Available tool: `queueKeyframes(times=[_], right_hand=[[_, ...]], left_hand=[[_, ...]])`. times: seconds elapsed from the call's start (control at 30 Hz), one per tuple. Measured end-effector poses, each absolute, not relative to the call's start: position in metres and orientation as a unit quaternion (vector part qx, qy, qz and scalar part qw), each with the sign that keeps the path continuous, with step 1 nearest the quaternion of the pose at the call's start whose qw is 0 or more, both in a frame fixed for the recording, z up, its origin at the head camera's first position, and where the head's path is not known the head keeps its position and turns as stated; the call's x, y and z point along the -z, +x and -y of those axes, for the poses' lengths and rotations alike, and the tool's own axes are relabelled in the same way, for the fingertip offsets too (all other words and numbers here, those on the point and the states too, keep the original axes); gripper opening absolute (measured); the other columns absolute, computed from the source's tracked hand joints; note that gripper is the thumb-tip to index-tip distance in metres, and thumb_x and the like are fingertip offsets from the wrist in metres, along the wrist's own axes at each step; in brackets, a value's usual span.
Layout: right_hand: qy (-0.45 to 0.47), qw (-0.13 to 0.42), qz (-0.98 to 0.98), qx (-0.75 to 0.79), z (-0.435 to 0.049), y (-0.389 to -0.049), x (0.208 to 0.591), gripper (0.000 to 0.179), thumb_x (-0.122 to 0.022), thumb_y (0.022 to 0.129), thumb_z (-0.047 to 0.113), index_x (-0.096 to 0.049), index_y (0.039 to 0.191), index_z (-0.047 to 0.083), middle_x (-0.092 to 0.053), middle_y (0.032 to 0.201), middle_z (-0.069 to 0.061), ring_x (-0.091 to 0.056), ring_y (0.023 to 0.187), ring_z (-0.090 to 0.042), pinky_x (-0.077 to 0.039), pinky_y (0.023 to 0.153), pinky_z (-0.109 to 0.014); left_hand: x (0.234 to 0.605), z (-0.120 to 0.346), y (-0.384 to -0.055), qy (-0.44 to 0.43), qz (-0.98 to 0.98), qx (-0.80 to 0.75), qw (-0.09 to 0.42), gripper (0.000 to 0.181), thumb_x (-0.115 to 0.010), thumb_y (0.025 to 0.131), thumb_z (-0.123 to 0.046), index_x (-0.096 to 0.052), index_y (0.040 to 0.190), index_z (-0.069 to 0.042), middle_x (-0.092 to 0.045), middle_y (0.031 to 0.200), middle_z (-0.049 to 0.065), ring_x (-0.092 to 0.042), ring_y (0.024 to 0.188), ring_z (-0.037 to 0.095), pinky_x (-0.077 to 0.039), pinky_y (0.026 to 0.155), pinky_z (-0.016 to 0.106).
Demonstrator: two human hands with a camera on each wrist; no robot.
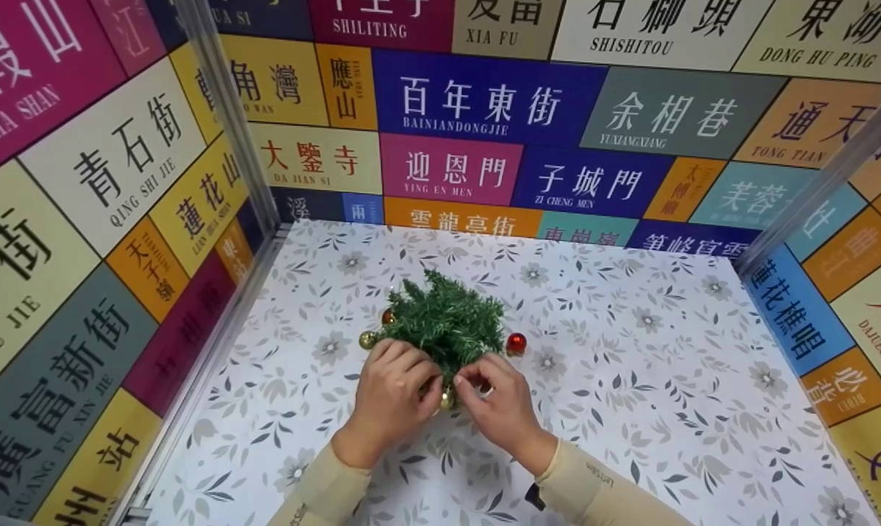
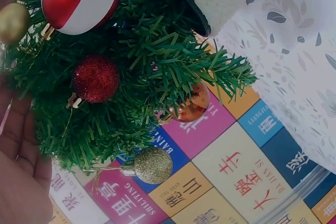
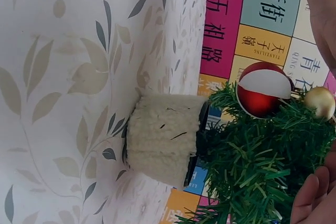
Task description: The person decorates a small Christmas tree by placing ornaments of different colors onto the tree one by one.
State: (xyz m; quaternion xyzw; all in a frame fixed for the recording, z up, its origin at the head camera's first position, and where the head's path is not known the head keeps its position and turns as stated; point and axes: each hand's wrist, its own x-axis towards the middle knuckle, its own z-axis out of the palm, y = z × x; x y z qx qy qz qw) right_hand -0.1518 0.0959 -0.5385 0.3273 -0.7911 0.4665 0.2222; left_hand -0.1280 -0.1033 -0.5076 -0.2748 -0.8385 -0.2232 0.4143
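A small green artificial Christmas tree [image 1: 444,314] stands on the table before me, its base wrapped in cream fleece [image 3: 163,140]. My left hand [image 1: 397,383] and right hand [image 1: 502,398] meet at its near side, thumbs brought to the fingers. Just between them hangs a smooth gold bauble [image 3: 319,102]. Both hands seem to pinch its thin string, though the fingertips are partly hidden. Beside it is a red-and-white bauble [image 2: 81,1]. A red glitter bauble [image 2: 96,78], a glittery gold bauble [image 2: 153,165] and a shiny copper bauble [image 2: 191,103] hang on the left branches.
A shiny red bauble [image 1: 516,343] shows at the tree's right side. White leaf-patterned cloth [image 1: 630,380] covers the table. Panels of colourful signs [image 1: 484,95] enclose the back and sides, with metal posts [image 1: 247,124] at the corners.
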Motion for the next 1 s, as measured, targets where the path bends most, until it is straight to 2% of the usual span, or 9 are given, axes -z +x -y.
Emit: queueKeyframes(times=[0.2,0.5,0.73,1.0], right_hand=[[0.317,0.226,0.812,-0.434,-0.0961,-0.1534,0.5416,0.014,-0.071,0.089,0.011,-0.065,0.086,0.023,-0.054,0.083,0.014,-0.053,0.069,-0.004,-0.047,0.058,-0.022],[0.321,0.189,0.838,-0.400,-0.0990,-0.1501,0.5401,0.012,-0.069,0.088,0.015,-0.066,0.085,0.026,-0.056,0.084,0.014,-0.056,0.072,-0.006,-0.046,0.059,-0.024],[0.322,0.184,0.844,-0.387,-0.1018,-0.1517,0.5404,0.012,-0.070,0.085,0.014,-0.066,0.083,0.026,-0.057,0.084,0.015,-0.054,0.073,-0.002,-0.047,0.060,-0.024],[0.341,0.192,0.830,-0.397,-0.1049,-0.1511,0.5391,0.011,-0.072,0.087,0.017,-0.066,0.085,0.026,-0.058,0.085,0.015,-0.055,0.074,-0.004,-0.045,0.059,-0.023]], left_hand=[[0.5082,0.1023,-0.1275,-0.265,0.849,0.213,0.404,0.010,-0.067,0.083,-0.015,-0.070,0.073,-0.017,-0.065,0.079,-0.004,-0.058,0.077,0.023,-0.046,0.084,0.042],[0.5066,0.1029,-0.1260,-0.264,0.864,0.198,0.380,0.009,-0.068,0.081,-0.013,-0.069,0.073,-0.018,-0.063,0.078,-0.003,-0.057,0.078,0.024,-0.045,0.087,0.043],[0.5030,0.1034,-0.1255,-0.271,0.867,0.201,0.366,0.005,-0.069,0.080,-0.014,-0.070,0.076,-0.016,-0.064,0.081,-0.003,-0.057,0.079,0.024,-0.044,0.087,0.043],[0.5036,0.1045,-0.1258,-0.276,0.864,0.208,0.367,0.001,-0.071,0.077,-0.017,-0.071,0.078,-0.017,-0.065,0.083,-0.004,-0.057,0.081,0.023,-0.043,0.087,0.042]])
